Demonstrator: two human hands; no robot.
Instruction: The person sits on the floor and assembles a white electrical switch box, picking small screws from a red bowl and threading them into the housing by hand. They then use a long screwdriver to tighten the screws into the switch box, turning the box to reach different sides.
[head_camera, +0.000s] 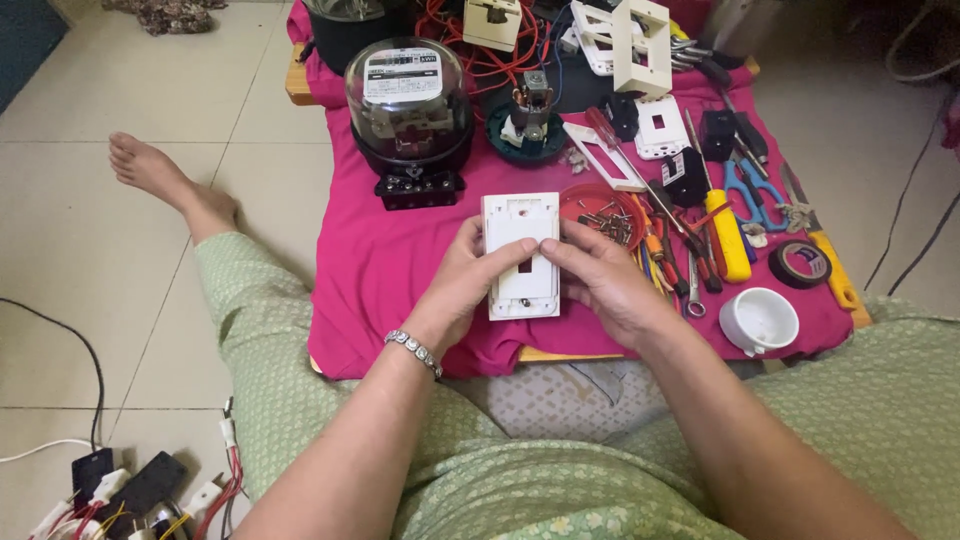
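A white rectangular switch plate (521, 222) with a square cut-out is held upright above the pink cloth (380, 270). My left hand (462, 285) grips its left edge, thumb on the front. My right hand (600, 280) holds the right edge, with the index finger reaching to the cut-out. A silver bracelet (413, 352) is on my left wrist.
An electricity meter (409, 110) under a glass dome stands behind. A red dish of screws (603, 211), screwdrivers (722, 225), blue pliers (752, 195), black tape (799, 264), a white cup (759, 320) and white frames (640, 45) lie right. Wired sockets (140, 495) sit on the tile floor.
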